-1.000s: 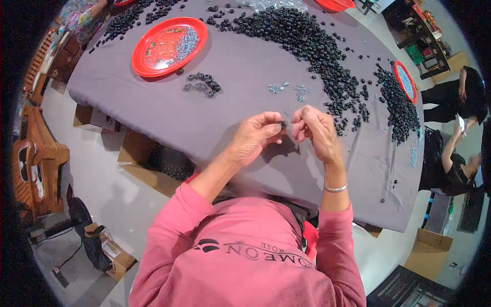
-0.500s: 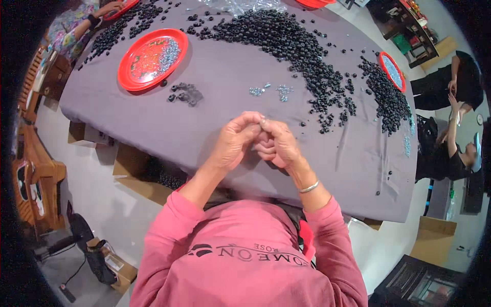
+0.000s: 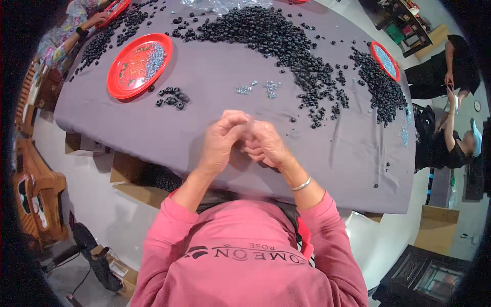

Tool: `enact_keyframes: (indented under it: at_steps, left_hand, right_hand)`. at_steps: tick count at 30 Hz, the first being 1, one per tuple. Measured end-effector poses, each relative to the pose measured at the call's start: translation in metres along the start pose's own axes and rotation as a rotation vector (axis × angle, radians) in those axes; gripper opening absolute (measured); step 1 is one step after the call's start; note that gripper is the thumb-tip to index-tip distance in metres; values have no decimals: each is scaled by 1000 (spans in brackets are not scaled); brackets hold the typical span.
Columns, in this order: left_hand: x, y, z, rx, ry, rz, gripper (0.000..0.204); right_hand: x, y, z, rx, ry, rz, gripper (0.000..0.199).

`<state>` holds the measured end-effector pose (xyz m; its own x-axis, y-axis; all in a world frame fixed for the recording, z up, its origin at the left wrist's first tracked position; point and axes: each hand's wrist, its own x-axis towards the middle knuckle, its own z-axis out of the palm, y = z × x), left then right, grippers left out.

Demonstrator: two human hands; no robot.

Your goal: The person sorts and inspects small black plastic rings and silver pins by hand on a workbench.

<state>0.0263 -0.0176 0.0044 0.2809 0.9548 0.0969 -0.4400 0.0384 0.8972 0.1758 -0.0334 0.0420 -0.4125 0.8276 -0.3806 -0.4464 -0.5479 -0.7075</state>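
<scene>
Above the near part of the grey-covered table, my left hand (image 3: 221, 140) and my right hand (image 3: 266, 144) meet with their fingertips pinched together. Whatever sits between the fingers is hidden or too small to name. Just beyond them lie two little heaps of small silvery pieces, a left heap (image 3: 244, 89) and a right heap (image 3: 271, 88). Left of these, a small group of black bead-like rings (image 3: 173, 97) rests on the cloth, near a red plate (image 3: 113, 82) that holds more silvery pieces on its right side.
A broad pile of black rings (image 3: 266, 33) spreads across the table's far middle, and another pile (image 3: 381, 92) lies at the right by a second red plate (image 3: 377, 50). A co-worker's hand (image 3: 97, 19) is at the far left. Cardboard boxes (image 3: 134, 179) stand below the table.
The whole view has shifted slightly, so the tabletop things appear further left and the far edge higher. My hands stay pinched together, with the fingers moving a little.
</scene>
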Motion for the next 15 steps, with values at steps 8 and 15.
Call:
enact_keyframes:
  at_steps: [8, 15]
  left_hand:
    - [27, 48, -46, 919, 296, 424, 19]
    - [36, 54, -72, 1395, 446, 539, 24]
  right_hand:
    - [-37, -1, -34, -945, 518, -659, 17]
    - [-72, -37, -112, -1007, 952, -798, 5]
